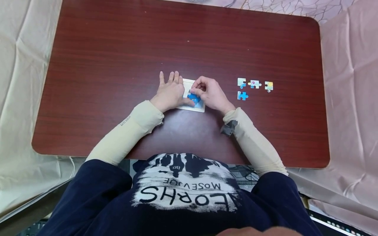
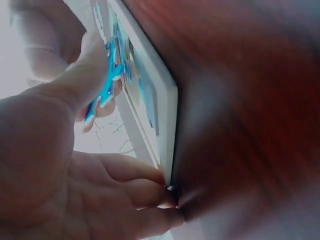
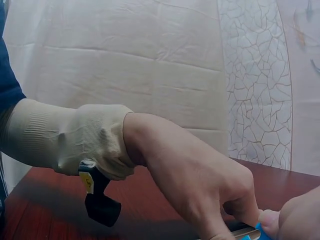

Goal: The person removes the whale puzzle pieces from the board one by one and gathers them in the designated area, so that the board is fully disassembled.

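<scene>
A small pale jigsaw tray (image 1: 186,84) lies on the table, with blue picture areas partly hidden by both hands. My left hand (image 1: 169,94) rests along the tray's left side, its fingers straight and its thumb reaching over the lower part. In the left wrist view, its fingertips touch the table by the tray's edge. With thumb and fingers, my right hand (image 1: 213,94) pinches a blue jigsaw piece (image 2: 106,92) tilted above the tray. The left thumb is close to that piece; whether they touch I cannot tell.
To the right lie several loose jigsaw pieces: a blue one (image 1: 242,95) below a row of paler ones, including a pink-patterned piece (image 1: 255,84) and a yellow-patterned piece (image 1: 269,86). The dark red table (image 1: 118,42) has pale cloth (image 1: 348,82) hanging around it.
</scene>
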`<state>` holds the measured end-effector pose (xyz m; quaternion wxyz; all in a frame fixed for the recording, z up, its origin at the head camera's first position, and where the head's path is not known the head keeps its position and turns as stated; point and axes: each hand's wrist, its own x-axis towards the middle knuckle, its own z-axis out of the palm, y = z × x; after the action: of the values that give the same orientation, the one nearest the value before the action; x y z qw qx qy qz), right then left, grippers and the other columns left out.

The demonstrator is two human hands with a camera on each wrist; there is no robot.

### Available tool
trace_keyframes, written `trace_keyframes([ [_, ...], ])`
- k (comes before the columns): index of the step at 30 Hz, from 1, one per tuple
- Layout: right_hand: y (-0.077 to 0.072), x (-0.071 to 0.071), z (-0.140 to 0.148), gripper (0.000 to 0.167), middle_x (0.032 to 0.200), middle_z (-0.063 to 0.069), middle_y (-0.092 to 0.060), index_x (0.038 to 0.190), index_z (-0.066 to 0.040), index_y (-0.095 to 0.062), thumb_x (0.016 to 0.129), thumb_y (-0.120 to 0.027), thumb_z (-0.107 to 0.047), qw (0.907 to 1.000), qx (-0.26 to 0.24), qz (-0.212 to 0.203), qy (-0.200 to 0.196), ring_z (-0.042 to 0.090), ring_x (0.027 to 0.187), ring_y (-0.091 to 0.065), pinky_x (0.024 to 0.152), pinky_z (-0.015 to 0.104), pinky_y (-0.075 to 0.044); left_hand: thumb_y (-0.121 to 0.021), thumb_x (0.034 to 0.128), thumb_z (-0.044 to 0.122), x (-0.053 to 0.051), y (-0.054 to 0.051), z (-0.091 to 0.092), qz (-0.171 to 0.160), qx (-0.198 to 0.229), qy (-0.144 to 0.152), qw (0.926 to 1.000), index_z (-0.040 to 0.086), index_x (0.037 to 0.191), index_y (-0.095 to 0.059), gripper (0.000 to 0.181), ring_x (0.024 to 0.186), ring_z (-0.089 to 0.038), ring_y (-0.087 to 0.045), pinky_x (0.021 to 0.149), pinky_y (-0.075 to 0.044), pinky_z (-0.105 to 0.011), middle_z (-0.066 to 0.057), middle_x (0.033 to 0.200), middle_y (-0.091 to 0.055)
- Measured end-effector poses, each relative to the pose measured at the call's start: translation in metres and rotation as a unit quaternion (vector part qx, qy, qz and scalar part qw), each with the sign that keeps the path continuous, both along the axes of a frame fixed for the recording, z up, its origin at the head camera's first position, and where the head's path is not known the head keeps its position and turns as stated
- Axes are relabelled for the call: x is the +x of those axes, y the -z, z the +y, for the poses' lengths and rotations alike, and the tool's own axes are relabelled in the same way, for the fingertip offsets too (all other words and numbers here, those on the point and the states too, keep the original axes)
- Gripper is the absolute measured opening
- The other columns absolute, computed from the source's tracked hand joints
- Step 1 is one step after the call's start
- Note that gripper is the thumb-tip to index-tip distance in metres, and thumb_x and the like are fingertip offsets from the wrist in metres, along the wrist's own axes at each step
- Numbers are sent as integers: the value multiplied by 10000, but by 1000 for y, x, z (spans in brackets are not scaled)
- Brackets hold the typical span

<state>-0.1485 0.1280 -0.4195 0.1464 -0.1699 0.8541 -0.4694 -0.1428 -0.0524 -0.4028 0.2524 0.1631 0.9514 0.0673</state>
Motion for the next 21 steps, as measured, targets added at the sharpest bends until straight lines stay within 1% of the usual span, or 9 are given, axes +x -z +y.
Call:
trace_keyframes([
  [3, 1, -1, 0, 115, 824, 36, -621, 905, -87, -660, 884, -723, -180, 10000, 59, 52, 18, 156, 723, -543, 651, 249, -437, -568, 774, 758, 1, 0, 1, 7, -138, 83, 9999, -86, 1512, -116, 1209, 1465, -384, -23, 1082, 142, -635, -279, 1574, -43],
  [5, 2, -2, 1, 122, 811, 38, -616, 905, -89, -672, 873, -735, -189, 9999, 102, 70, 9, 157, 718, -537, 640, 247, -428, -578, 783, 740, 2, -1, 1, 65, -231, 140, 9996, -83, 1512, -123, 1190, 1464, -385, -34, 1087, 132, -634, -276, 1575, -54],
  [8, 3, -5, 3, 119, 779, 46, -617, 900, -90, -689, 863, -747, -187, 9999, 91, 63, -69, 164, 698, -525, 622, 253, -409, -599, 791, 712, 1, -2, 1, 91, -264, 147, 9995, -83, 1512, -131, 1171, 1466, -376, -49, 1092, 122, -631, -265, 1577, -70],
  [14, 7, -11, 5, 88, 765, 39, -625, 888, -104, -696, 868, -741, -177, 9995, 38, -54, -293, 163, 695, -524, 625, 257, -411, -620, 780, 707, -1, -3, 1, -32, -265, 132, 9996, -74, 1516, -124, 1181, 1468, -367, -43, 1091, 127, -630, -254, 1581, -66],
  [17, 7, -10, 4, 104, 766, 37, -630, 899, -107, -701, 861, -751, -190, 9996, 103, -27, -263, 158, 691, -527, 623, 254, -414, -581, 770, 753, 0, -2, 1, 5, -216, 71, 9997, -75, 1514, -132, 1200, 1469, -366, -41, 1092, 134, -624, -256, 1580, -66],
  [21, 8, -9, 3, 129, 767, 41, -637, 906, -96, -704, 848, -766, -193, 9997, 170, 65, -131, 145, 684, -538, 627, 240, -418, -475, 757, 831, 4, 1, 9, 46, -146, -205, 9997, -97, 1506, -99, 1250, 1461, -391, 1, 1080, 161, -623, -283, 1570, -33],
])
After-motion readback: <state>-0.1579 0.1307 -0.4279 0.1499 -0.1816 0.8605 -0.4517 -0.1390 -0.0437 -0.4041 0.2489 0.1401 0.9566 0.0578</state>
